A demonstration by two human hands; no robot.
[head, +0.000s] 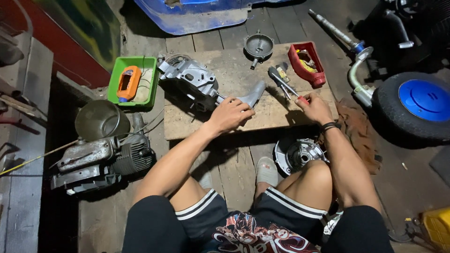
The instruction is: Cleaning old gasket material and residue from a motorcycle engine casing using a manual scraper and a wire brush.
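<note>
Seated person's left hand (230,114) grips a grey engine casing's (190,79) arm at the wooden board's (220,61) middle. Right hand (315,107) pinches a red-handled tool (291,91) near the board's right edge.

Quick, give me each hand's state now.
Left hand: closed on the grey handle.
Right hand: closed on a red-handled tool.

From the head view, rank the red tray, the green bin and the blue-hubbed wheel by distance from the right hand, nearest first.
1. Red tray, just beyond the right hand.
2. Blue-hubbed wheel, off to its right.
3. Green bin, far left across the board.
</note>
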